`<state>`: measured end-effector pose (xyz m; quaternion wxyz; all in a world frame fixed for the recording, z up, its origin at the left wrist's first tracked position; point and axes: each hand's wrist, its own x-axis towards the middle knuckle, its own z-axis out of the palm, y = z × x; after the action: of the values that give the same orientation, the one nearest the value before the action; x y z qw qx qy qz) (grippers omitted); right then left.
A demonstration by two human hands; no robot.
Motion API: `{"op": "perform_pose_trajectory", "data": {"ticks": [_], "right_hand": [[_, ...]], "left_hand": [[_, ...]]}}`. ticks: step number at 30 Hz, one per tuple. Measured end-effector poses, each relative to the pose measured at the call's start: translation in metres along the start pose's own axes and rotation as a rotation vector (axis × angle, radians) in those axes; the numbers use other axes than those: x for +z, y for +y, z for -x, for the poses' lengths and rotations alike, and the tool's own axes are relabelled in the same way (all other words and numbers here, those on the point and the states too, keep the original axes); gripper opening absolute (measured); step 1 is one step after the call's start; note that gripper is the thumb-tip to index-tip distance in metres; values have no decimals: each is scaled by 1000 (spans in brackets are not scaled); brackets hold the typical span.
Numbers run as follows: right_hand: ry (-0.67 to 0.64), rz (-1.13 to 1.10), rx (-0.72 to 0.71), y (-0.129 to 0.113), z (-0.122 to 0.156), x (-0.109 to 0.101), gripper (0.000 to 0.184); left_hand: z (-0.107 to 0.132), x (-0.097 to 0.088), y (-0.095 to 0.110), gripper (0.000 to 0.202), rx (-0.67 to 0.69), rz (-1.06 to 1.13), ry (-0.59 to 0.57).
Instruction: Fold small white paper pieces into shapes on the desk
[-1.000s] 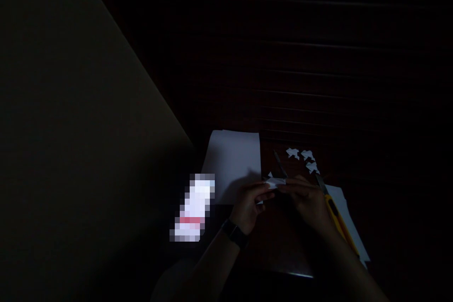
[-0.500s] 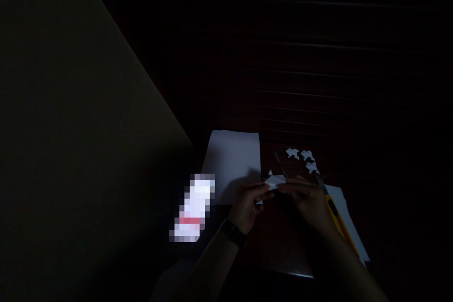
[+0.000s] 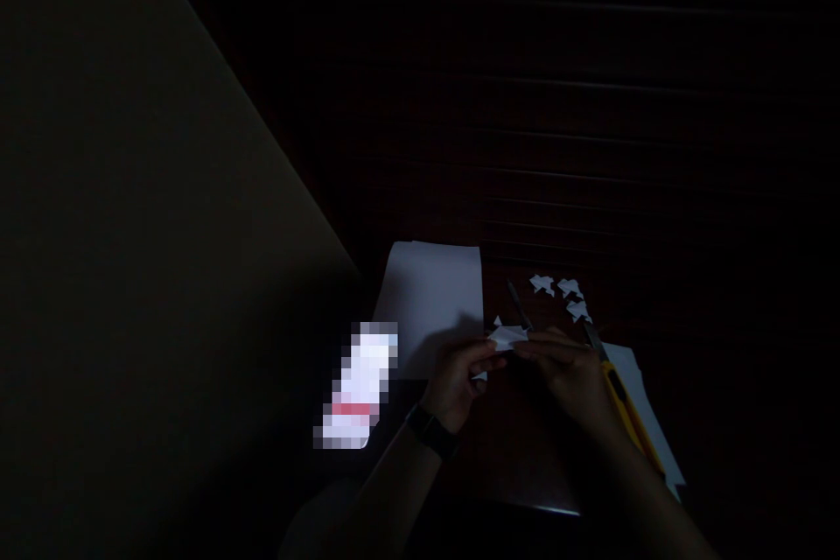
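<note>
The scene is very dark. My left hand [image 3: 459, 381], with a dark watch on its wrist, and my right hand [image 3: 570, 372] meet over a dark table and both pinch a small white folded paper piece [image 3: 508, 336] between their fingertips. A white paper sheet [image 3: 433, 302] lies just beyond my left hand. Three small folded white paper shapes [image 3: 570, 289] lie further back on the right. A thin dark tool [image 3: 520, 306] lies beside them.
A yellow utility knife [image 3: 626, 407] lies on another white sheet [image 3: 647, 416] to the right of my right forearm. A blurred white and red object [image 3: 360, 389] sits left of my left hand. A large dim surface [image 3: 131, 236] fills the left side.
The hands and the folded piece have barely shifted; my fingers made only a slight adjustment on the paper.
</note>
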<state>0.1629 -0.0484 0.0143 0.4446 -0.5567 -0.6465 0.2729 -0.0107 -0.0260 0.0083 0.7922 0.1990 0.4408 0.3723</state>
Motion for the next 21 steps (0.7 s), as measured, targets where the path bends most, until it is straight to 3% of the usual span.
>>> {"op": "perform_pose_trajectory", "data": {"ticks": [6,13,21], "right_hand": [[54,-10,-21,0,1,3,20],[112,-162,225,-6,-1,6,7],[87,-309,411,-5,0,9,13]], "left_hand": [[0,1,1,24,-1,66,49],[11,7,4,29,136,-130,-77],[5,11,-5,34,306,-284,66]]}}
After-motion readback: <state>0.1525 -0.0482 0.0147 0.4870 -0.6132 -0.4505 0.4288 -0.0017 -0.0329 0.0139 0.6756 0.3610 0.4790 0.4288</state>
